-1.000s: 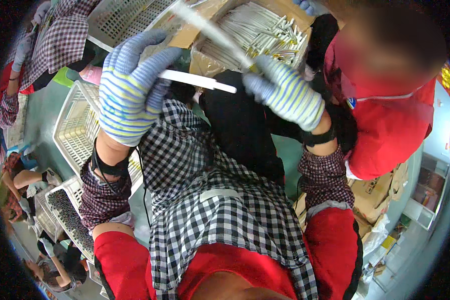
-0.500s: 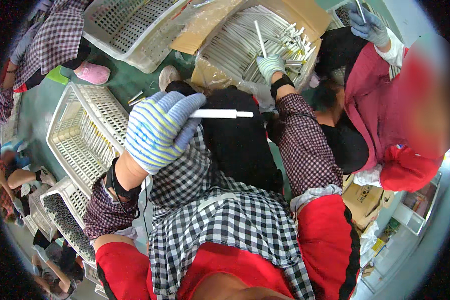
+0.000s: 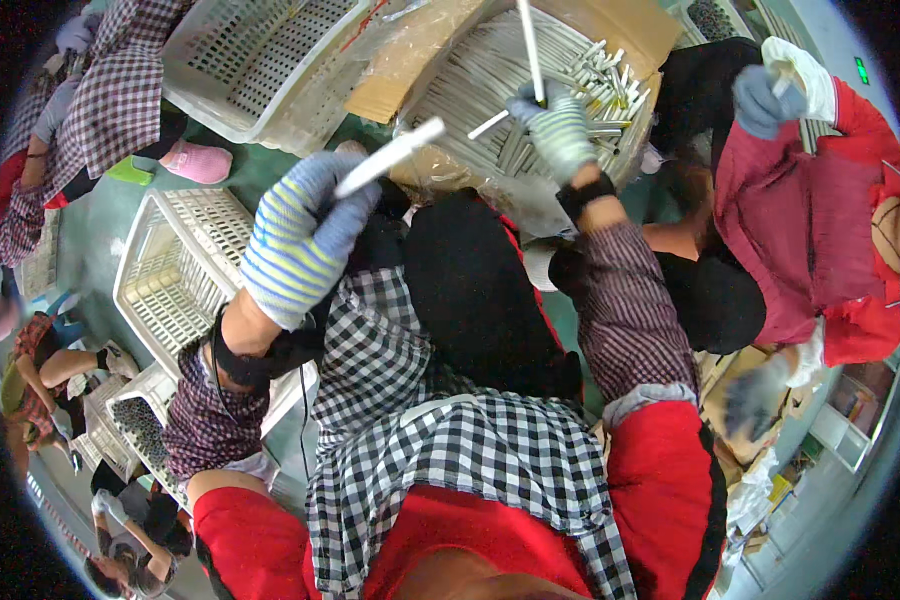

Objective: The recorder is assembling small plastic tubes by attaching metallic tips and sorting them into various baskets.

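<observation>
Left hand (image 3: 300, 235) (striped knit glove) grips a white plastic tube (image 3: 390, 157) above the lap. Right hand (image 3: 558, 130) pinches a second white tube (image 3: 530, 45) upright over the cardboard box of grey-white tubes (image 3: 530, 90).

Striped gloves (image 3: 295, 240); white tube (image 3: 390, 157); apron (image 3: 470, 470) apparently checked.

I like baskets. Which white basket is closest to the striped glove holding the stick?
The white basket just left of the left hand; the other basket sits farther up.
</observation>
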{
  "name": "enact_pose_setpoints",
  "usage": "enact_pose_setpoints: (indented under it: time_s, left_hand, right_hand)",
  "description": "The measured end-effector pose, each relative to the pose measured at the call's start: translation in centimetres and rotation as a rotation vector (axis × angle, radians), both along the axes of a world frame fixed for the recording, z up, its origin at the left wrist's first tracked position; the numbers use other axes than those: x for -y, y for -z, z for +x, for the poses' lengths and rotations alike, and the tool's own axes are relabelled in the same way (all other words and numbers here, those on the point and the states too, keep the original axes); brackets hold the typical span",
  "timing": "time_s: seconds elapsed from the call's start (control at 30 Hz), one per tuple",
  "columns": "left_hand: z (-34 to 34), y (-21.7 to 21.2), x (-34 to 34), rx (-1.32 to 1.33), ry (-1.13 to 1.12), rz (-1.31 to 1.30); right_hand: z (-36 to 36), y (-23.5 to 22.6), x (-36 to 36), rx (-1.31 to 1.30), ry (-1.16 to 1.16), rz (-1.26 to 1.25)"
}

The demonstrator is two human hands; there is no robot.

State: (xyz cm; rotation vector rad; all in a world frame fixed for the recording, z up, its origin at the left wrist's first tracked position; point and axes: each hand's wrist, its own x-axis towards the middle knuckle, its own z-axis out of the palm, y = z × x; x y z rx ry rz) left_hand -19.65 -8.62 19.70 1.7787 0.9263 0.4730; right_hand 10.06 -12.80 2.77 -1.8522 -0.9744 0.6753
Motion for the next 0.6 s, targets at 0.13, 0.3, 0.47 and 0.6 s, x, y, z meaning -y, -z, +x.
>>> enact_pose_setpoints:
  time_s: [0.13,0.3,0.47,0.6]
  left_hand:
    - [2.2,-2.4,0.2,0.141,0.04,-0.173]
    - [4.0,-3.6,3.4,0.379,0.052,-0.203]
    - [5.1,-2.8,6.5,0.465,0.021,-0.104]
    - [4.7,-2.5,7.5,0.365,0.123,0.113]
  right_hand:
    - [-6.9,-15.6,2.9,-0.426,-0.143,0.315]
    - [-11.1,-19.1,5.0,-0.692,-0.176,0.559]
    - [-11.5,-19.9,8.6,-0.594,-0.204,0.424]
    - [-11.3,-18.5,10.4,-0.501,-0.115,0.562]
